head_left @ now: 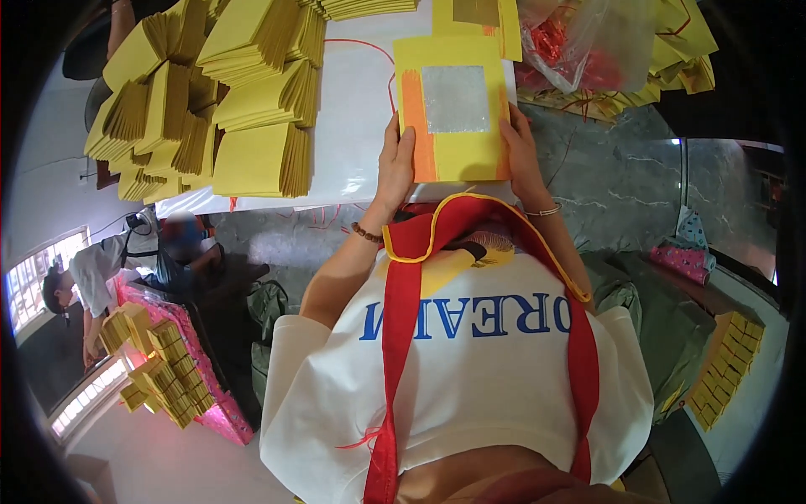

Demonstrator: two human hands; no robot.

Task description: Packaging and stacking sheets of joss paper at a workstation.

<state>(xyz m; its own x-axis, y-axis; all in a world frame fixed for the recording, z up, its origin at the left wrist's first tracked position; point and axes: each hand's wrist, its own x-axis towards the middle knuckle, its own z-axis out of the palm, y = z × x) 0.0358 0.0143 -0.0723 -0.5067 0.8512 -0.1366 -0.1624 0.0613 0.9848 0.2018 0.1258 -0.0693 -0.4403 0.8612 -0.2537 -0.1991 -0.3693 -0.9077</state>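
Between my two hands is a stack of yellow joss paper (456, 101) with a silver foil square in its middle and an orange stripe down its left side. It is over the near edge of the white-covered table (357, 143). My left hand (395, 164) is closed on the left edge of the stack, thumb on its face. My right hand (524, 155) grips the right edge the same way. The fingers underneath are hidden. Just beyond lies another yellow paper piece (510, 34) with a foil patch. A red string (361, 42) runs behind the stack.
Folded yellow paper bundles (256, 164) are piled at the table's left. A clear plastic bag (579, 50) with red string sits at far right, near more yellow paper (684, 71). Left, another person (105, 269) bends by bundles (168, 370); a box of bundles (726, 370) stands right.
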